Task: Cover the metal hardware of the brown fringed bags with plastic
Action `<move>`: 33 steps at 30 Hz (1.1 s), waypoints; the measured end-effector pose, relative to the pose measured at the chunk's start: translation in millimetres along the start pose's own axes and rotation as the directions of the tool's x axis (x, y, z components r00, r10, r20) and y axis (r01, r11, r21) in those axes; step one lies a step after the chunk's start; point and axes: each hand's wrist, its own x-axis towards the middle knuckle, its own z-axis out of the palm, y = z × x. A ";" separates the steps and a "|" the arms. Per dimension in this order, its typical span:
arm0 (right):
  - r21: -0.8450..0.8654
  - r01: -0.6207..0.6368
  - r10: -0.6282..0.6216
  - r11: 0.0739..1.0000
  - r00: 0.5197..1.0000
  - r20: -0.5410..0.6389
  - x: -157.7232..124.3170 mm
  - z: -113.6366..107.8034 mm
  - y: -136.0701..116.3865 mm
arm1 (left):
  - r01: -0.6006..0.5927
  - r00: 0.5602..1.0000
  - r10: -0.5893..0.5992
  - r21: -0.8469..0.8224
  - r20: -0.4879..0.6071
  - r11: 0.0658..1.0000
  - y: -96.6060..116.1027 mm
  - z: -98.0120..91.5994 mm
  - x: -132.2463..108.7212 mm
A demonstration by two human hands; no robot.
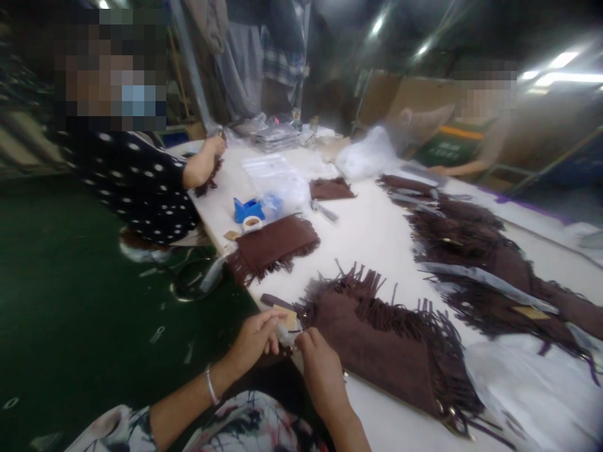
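Observation:
A dark brown fringed suede-like bag [377,342] lies on the white table in front of me, metal rings at its near right corner. At its left end, my left hand [254,342] pinches a piece of clear plastic wrap [285,336]. A tan tag [287,315] sits just above those fingers. My right hand [323,367] is closed beside the plastic at the bag's edge. What its fingertips grip is too small and blurred to make out. A dark strap end [272,301] pokes out beyond the tag.
Another fringed bag [277,242] lies ahead, near a blue tape dispenser [248,209] and a tape roll [252,223]. Several fringed bags [471,251] are piled rightward, with plastic bags [532,389] nearer. A co-worker in polka dots [136,182] sits left; another person [452,144] is across the table.

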 end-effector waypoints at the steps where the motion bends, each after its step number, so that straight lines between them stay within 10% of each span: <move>1: -0.020 0.012 -0.012 1.000 1.000 0.019 -2.4 -0.4 -0.9 | 0.012 1.000 -0.013 -0.042 -0.026 0.999 3.3 -1.1 2.3; 8: -0.057 -0.089 0.077 0.994 0.979 -0.189 -31.0 -1.0 31.3 | -0.002 0.956 -0.045 -0.156 -0.291 0.988 8.5 -38.8 12.9; 13: -0.194 -0.135 0.082 0.972 0.963 -0.258 -50.2 -8.7 68.2 | 0.000 0.905 0.190 0.447 -0.381 0.895 -8.8 -66.0 8.6; 16: -0.239 -0.182 0.124 0.954 0.963 -0.239 -57.1 -13.4 72.3 | -0.241 0.838 0.525 0.764 -0.148 0.599 -10.8 -49.6 -3.0; 21: -0.250 -0.212 0.149 0.945 0.957 -0.248 -57.6 -12.7 71.8 | -0.604 0.742 0.560 0.728 0.368 0.323 -30.7 18.9 -4.0; 28: -0.043 -0.445 0.378 0.894 0.805 -0.458 -30.3 1.9 80.4 | -0.629 0.676 0.580 0.765 0.454 0.135 -40.2 68.3 65.0; 33: -0.022 -0.325 0.291 0.945 0.872 -0.393 -42.9 -20.0 90.0 | -0.642 0.679 0.551 0.756 0.485 0.126 -16.3 56.7 81.0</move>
